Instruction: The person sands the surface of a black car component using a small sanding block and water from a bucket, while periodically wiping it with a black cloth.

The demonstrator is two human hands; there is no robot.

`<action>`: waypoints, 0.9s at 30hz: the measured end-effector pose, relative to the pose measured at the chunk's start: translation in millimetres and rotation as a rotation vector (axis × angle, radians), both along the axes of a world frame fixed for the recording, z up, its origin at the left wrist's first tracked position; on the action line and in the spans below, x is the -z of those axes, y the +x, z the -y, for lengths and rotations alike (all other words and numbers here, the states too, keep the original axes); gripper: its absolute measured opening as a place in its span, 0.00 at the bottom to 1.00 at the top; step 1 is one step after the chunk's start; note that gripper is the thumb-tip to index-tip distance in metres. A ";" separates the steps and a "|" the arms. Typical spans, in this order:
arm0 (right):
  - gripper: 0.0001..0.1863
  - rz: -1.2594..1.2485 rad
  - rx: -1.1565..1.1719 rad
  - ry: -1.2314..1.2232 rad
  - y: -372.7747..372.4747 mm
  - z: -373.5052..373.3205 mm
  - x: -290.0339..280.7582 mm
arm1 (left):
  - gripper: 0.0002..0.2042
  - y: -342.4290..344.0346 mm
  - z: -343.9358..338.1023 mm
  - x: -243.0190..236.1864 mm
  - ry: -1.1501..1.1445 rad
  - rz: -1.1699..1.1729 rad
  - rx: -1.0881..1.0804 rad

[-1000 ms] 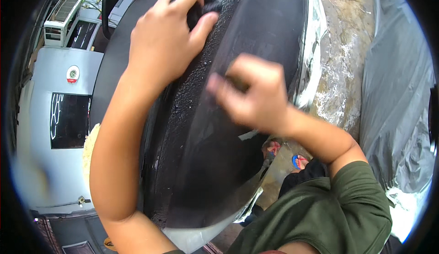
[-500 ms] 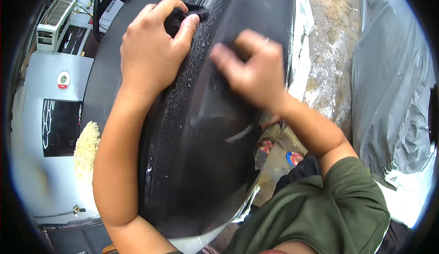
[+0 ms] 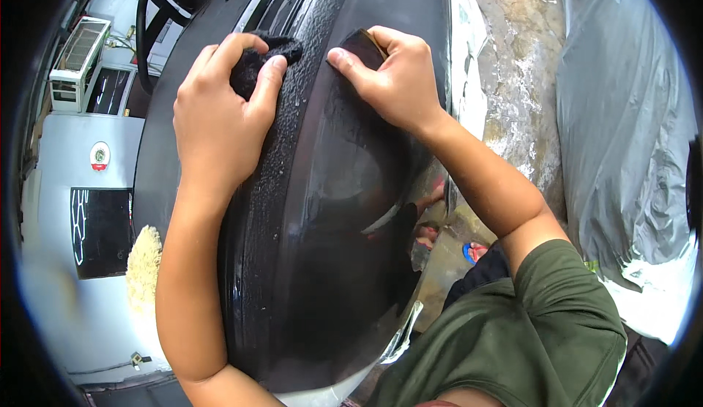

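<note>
A long glossy black car body panel [image 3: 322, 290] runs from the near side to the far side below me, wet with droplets along its left part. My left hand [image 3: 220, 107] is closed round a wadded black cloth [image 3: 282, 50], resting over the wet strip. To its right, my right hand [image 3: 395, 77] pinches a thin dark sheet [image 3: 360, 47] with a tan edge, which looks like sandpaper, against the smoother part of the panel. My fingers hide part of both things.
White masking sheet [image 3: 469, 63] lines the panel's right edge. Beyond the stained concrete floor [image 3: 523, 77] hangs a grey plastic cover [image 3: 622, 129]. At left are a cream fluffy duster-like thing [image 3: 144, 260] and a white wall [image 3: 58, 143].
My right hand, blurred before, is now sharp and farther up the panel, showing the dark sheet. My left hand still grips the black cloth. The whole view has shifted slightly.
</note>
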State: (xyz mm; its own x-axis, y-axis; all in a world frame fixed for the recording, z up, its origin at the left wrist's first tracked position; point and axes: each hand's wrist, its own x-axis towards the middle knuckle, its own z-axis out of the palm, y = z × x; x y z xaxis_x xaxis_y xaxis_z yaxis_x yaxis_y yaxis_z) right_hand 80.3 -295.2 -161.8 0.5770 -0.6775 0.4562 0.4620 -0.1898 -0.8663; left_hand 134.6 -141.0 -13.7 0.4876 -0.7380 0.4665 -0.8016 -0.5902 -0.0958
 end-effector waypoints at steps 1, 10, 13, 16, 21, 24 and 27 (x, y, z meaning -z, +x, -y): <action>0.18 0.004 0.006 -0.004 -2.8 -5.4 2.5 | 0.13 1.5 -0.3 0.5 -0.005 0.017 0.030; 0.16 0.144 -0.108 -0.121 -17.7 -25.0 9.1 | 0.11 -2.9 -3.8 -3.7 0.009 0.020 0.047; 0.17 0.229 -0.228 -0.344 -33.7 -38.0 7.5 | 0.11 -5.8 -4.9 -2.3 0.025 0.000 0.035; 0.18 0.005 0.000 -0.004 8.2 12.0 6.2 | 0.10 -7.5 2.1 -4.7 -0.004 -0.030 0.019; 0.19 0.280 -0.001 -0.249 -16.7 -39.6 11.9 | 0.11 -7.3 -4.5 -4.3 0.032 -0.017 0.031; 0.18 0.141 0.152 -0.180 -1.8 -15.3 18.4 | 0.13 -6.5 2.2 -1.9 0.019 -0.025 0.038; 0.16 0.231 -0.116 -0.494 -58.2 -78.3 6.8 | 0.15 -6.2 -11.6 -7.9 0.062 0.046 0.051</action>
State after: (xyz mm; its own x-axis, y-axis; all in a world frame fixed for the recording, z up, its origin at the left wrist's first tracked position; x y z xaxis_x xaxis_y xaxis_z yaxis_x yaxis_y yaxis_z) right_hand 22.1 -216.9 -168.6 0.4824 -0.2888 0.8270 0.6713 -0.4846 -0.5608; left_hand 128.3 -129.4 -5.8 0.4277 -0.7897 0.4399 -0.8245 -0.5402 -0.1682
